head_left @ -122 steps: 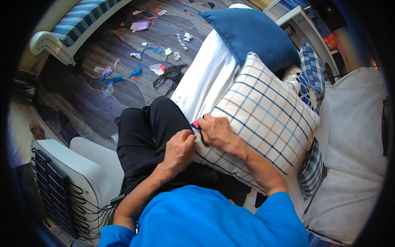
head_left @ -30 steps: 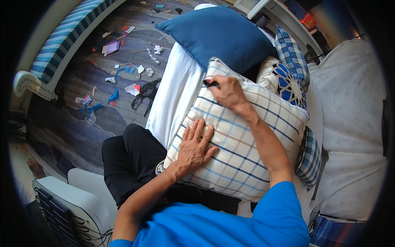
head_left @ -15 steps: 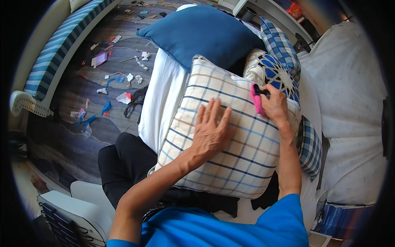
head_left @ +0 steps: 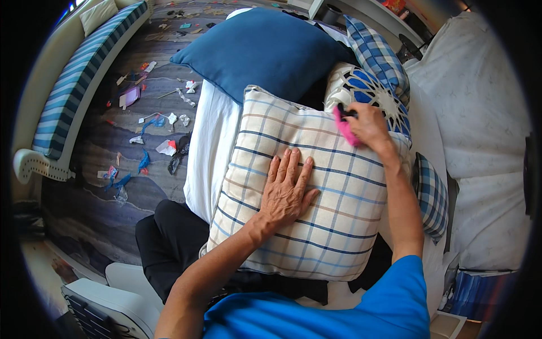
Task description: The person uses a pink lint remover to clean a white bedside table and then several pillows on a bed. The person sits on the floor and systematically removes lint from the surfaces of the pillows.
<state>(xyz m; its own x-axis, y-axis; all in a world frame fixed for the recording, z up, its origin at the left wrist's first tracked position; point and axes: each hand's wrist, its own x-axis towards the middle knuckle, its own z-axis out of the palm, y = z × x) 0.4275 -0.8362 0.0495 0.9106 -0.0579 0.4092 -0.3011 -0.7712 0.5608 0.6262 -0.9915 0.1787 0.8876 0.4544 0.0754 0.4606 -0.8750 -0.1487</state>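
A cream pillow with blue and tan checks [head_left: 333,214] rests across my lap and the bed edge. Flat on its middle lies my left hand [head_left: 283,189], fingers stretched out. My right hand [head_left: 368,125] is wrapped round the black handle of a pink brush [head_left: 345,129], near the pillow's far right edge. The pink side is against or just above the cloth; a slight blur keeps me from telling which. Beyond the checked pillow is a large dark blue cushion [head_left: 265,51], and a white and blue patterned cushion [head_left: 361,85] sits right behind my right hand.
Blue checked cushions stand at the far right [head_left: 379,53] and near right [head_left: 432,198] on the white bed [head_left: 206,141]. Litter, including a purple piece [head_left: 130,97], covers the grey patterned floor. A striped bench [head_left: 79,73] runs along the left; a white chair [head_left: 113,296] is near left.
The brush in my right hand has moved slightly left and away from me. My left hand has settled flat on the pillow. The whole view has shifted a little.
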